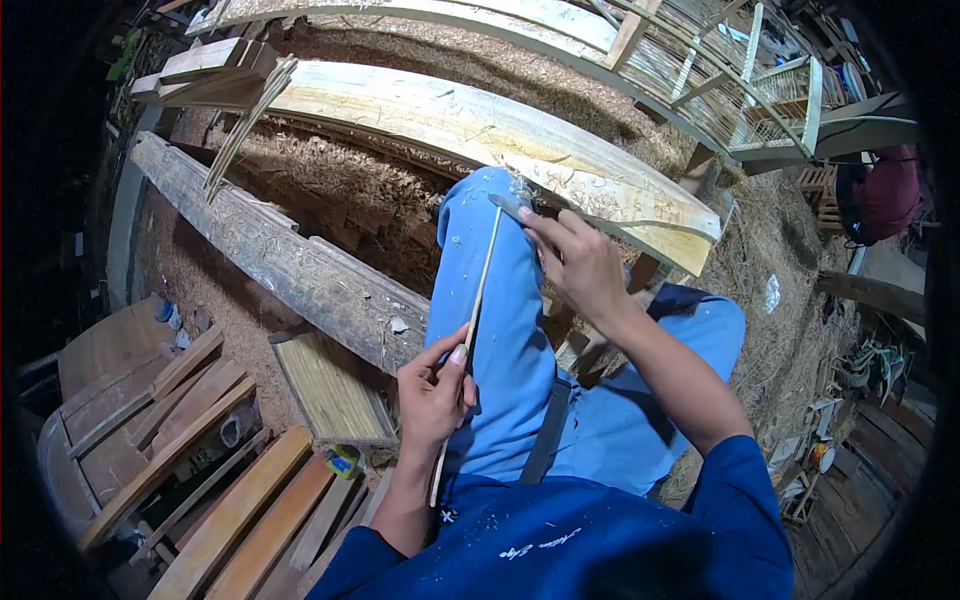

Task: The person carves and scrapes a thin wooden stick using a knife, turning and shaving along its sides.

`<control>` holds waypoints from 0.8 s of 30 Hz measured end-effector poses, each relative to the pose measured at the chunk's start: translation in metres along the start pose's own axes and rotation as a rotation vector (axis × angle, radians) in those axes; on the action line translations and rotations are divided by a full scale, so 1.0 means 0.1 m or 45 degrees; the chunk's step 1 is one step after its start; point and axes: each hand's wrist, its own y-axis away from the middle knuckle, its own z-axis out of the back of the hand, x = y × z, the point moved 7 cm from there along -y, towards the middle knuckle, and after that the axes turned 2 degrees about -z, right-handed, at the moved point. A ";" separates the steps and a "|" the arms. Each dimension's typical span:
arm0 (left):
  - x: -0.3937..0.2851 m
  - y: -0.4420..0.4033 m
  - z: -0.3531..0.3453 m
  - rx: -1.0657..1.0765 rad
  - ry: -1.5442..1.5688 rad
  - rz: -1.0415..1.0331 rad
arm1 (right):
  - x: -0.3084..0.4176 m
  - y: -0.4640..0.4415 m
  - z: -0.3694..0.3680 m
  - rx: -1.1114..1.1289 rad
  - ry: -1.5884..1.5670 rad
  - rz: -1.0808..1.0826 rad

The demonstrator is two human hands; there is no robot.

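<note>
A thin pale wooden strip point(484, 275) lies lengthwise along my raised thigh, on the blue trousers point(515, 355). My left hand point(430, 398) pinches it between thumb and fingers about halfway down, and its lower end passes below the wrist. Near the knee, my right hand point(582, 265) is closed around a small knife point(508, 206), its grey blade pointing left at the strip's upper end. Whether the blade touches the strip I cannot tell. Small shavings cling to the trousers around the knee.
A long pale plank point(400, 97) sprinkled with curls lies beyond the knee. Several thin strips point(245, 130) lean across to a rough weathered beam point(270, 250) at left. Boards point(240, 515) are stacked lower left. A slatted wooden frame point(745, 90) stands upper right; shavings cover the ground.
</note>
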 end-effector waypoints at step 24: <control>-0.18 -0.10 -0.03 0.136 0.162 0.129 | -0.06 0.59 -0.02 0.481 -1.131 -0.798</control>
